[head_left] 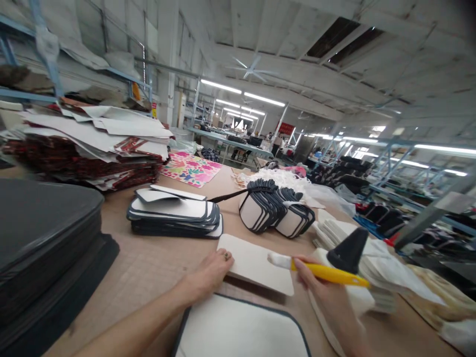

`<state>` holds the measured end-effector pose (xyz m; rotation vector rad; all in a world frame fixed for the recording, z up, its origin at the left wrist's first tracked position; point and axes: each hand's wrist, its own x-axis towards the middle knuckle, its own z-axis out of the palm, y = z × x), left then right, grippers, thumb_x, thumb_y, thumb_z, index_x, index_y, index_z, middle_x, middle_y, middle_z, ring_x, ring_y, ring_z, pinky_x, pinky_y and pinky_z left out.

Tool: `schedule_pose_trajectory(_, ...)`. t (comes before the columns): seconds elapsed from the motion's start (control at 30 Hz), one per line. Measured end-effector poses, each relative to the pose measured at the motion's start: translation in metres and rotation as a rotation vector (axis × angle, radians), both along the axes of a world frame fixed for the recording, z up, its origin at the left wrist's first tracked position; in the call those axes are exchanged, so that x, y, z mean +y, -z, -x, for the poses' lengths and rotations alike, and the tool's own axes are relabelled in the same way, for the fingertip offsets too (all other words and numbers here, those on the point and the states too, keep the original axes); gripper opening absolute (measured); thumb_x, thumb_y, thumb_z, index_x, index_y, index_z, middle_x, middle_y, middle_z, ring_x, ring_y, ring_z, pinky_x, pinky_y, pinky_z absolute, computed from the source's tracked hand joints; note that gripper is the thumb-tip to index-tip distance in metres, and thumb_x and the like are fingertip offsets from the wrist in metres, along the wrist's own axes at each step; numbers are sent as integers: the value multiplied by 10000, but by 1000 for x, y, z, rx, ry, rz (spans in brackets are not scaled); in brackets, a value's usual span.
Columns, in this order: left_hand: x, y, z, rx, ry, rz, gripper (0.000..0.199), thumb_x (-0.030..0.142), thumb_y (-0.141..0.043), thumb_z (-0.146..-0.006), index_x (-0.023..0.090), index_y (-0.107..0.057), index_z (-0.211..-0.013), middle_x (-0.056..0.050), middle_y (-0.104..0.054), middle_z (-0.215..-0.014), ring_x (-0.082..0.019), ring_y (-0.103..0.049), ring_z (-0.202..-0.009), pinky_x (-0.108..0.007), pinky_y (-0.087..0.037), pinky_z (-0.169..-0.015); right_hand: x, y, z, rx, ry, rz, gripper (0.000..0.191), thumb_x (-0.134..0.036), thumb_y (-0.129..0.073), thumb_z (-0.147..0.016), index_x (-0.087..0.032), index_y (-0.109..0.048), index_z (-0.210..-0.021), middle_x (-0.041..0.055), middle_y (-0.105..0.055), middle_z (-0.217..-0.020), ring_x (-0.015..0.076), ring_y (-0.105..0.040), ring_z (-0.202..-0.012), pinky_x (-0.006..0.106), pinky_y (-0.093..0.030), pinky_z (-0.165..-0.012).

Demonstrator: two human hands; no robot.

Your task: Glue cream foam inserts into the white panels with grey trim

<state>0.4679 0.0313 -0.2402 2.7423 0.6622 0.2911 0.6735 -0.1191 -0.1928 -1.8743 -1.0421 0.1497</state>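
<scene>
My left hand [212,270] grips the left edge of a cream rectangular board [260,263], its fingers bent over that edge. My right hand [323,292] is closed around a brush with a yellow handle [334,274]; the pale bristles are over the right part of the board. Nearer to me lies a larger white panel [241,329] with a dark border. Behind my left hand is a stack of white, dark-edged panels [174,210]. Bundled small white pieces with dark edges [256,210] stand beyond the board.
Thick dark sheets [48,218] are piled at the left, near a tall stack of white and red-brown sheets [92,139]. A black cone-shaped object [349,250] and cream pads [375,267] stand at the right. A flowered sheet [191,168] lies farther back.
</scene>
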Motion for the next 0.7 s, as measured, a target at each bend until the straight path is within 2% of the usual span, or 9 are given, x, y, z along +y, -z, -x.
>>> schedule_pose_trajectory(0.07, 2, 2, -1, 16, 5, 2, 385, -61, -393, -664, 146, -543, -953, -113, -569, -1066, -222, -481, -1039, -335, -404, -907, 55, 4, 9, 139, -188, 9, 451, -570, -492, -722, -155, -628, -838, -16, -532, -513, 137, -498, -488, 247, -404, -489)
schedule_pose_trajectory(0.17, 5, 2, 2, 32, 32, -2, 357, -34, -402, -695, 149, -539, -969, -113, -562, -1062, -219, -475, -1034, -327, -401, -918, 117, 15, 22, 168, -310, 20, 416, -547, -492, -704, -149, -612, -732, -37, -466, -463, 121, -466, -462, 230, -376, -459)
schedule_pose_trajectory(0.23, 8, 1, 2, 48, 48, -17, 316, -7, -406, -718, 147, -544, -957, -112, -564, -1041, -222, -476, -1007, -328, -399, -921, 143, 24, 29, 156, -342, 27, 392, -527, -493, -696, -153, -611, -697, -40, -451, -445, 120, -459, -449, 229, -372, -453)
schedule_pose_trajectory(0.33, 11, 2, -1, 71, 52, -35, 296, 8, -406, -724, 151, -545, -944, -106, -562, -1031, -228, -469, -988, -336, -397, -922, 163, 37, 29, 145, -376, 42, 344, -484, -507, -686, -157, -612, -664, -37, -460, -435, 118, -452, -438, 229, -362, -452)
schedule_pose_trajectory(0.43, 11, 5, -3, 68, 44, -35, 346, -7, -401, -702, 158, -527, -978, -99, -549, -1058, -229, -448, -1020, -341, -387, -927, 156, 45, 5, 117, -359, 56, 303, -462, -535, -657, -168, -598, -619, -27, -506, -470, 119, -462, -458, 236, -367, -477)
schedule_pose_trajectory(0.6, 13, 11, -2, 45, 36, 20, 388, -29, -405, -659, 170, -502, -978, -98, -526, -1104, -237, -423, -1045, -352, -372, -917, 91, 36, -72, 28, -151, 98, 319, -487, -588, -583, -170, -601, -550, 13, -574, -486, 180, -530, -494, 279, -385, -500)
schedule_pose_trajectory(0.67, 21, 14, -2, -41, 48, 111, 344, -21, -415, -652, 182, -501, -916, -81, -523, -1085, -224, -429, -1023, -335, -369, -901, 72, 30, -83, -4, -90, 103, 330, -493, -588, -579, -165, -606, -558, 23, -577, -485, 198, -543, -506, 291, -392, -511)
schedule_pose_trajectory(0.7, 27, 16, -1, -94, 43, 168, 316, -12, -413, -658, 186, -495, -890, -70, -523, -1056, -213, -437, -996, -321, -373, -881, 70, 27, -80, -11, -84, 100, 334, -494, -578, -593, -162, -612, -584, 28, -589, -509, 200, -551, -523, 293, -400, -523)
